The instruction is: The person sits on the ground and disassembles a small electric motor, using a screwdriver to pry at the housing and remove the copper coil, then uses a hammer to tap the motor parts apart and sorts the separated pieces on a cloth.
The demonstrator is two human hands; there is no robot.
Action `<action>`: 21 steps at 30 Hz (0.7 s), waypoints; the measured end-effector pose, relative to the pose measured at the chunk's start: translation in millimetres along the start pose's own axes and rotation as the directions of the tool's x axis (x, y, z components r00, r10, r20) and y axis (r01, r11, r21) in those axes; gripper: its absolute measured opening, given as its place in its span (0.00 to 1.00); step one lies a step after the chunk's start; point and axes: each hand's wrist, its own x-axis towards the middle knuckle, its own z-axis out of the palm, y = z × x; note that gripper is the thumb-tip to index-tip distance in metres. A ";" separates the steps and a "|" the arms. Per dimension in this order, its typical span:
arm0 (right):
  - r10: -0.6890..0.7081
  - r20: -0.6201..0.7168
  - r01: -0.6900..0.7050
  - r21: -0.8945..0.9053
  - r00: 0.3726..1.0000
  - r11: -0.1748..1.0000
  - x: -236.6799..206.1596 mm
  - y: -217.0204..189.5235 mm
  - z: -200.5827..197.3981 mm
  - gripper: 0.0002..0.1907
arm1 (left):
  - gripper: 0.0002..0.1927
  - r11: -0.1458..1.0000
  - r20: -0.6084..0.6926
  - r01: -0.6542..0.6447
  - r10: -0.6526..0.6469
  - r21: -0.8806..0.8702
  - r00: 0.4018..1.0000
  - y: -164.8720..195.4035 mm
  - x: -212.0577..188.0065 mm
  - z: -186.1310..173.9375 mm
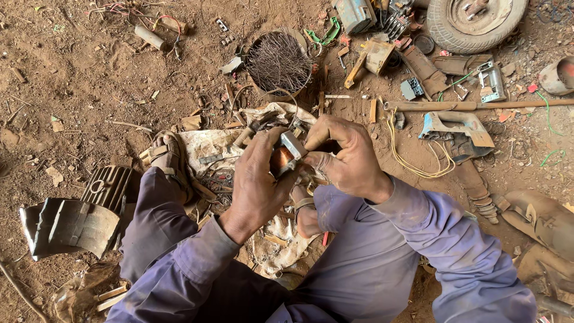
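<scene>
While I look down from the head camera, I see both hands meeting over the person's lap, above bare reddish dirt ground (78, 90). The left hand (257, 179) wraps around a small transformer coil (286, 157), its copper winding showing between the fingers, its grip pressed closed around the body. The right hand (344, 155) pinches the grey metal plate (294, 145) at the top of that coil, thumb and forefinger pressed together on its edge. The coil sits between the two grips, touching both.

Just beyond the grips lies a dirty white cloth (206, 143) with small metal scraps on it. Farther past them stands a round container of thin wire rods (279, 61). To the left of the left grip, a sandalled foot (170, 158) rests on the ground, and beyond it a ribbed metal casing (107, 186). To the right of the right grip, a loop of yellow wire (412, 164) lies near a long wooden stick (478, 105). A worn tyre (475, 21) sits well apart, far beyond the right grip.
</scene>
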 end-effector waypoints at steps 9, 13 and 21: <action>-0.001 0.078 0.013 -0.158 0.997 0.987 3.4 8.2 0.9 0.12 | 0.27 0.983 -0.025 -0.063 0.068 0.172 0.997 -12.6 3.1 -2.3; -0.025 0.238 0.123 -0.406 0.971 0.906 0.3 29.3 -0.8 0.13 | 0.33 0.989 -0.035 -0.067 0.072 0.131 0.997 -25.5 -8.8 -17.3; 0.720 0.563 0.099 -0.811 0.406 0.577 1.2 150.5 38.3 0.05 | 0.25 0.953 0.111 0.090 -0.127 0.291 0.986 -42.4 -14.6 -50.5</action>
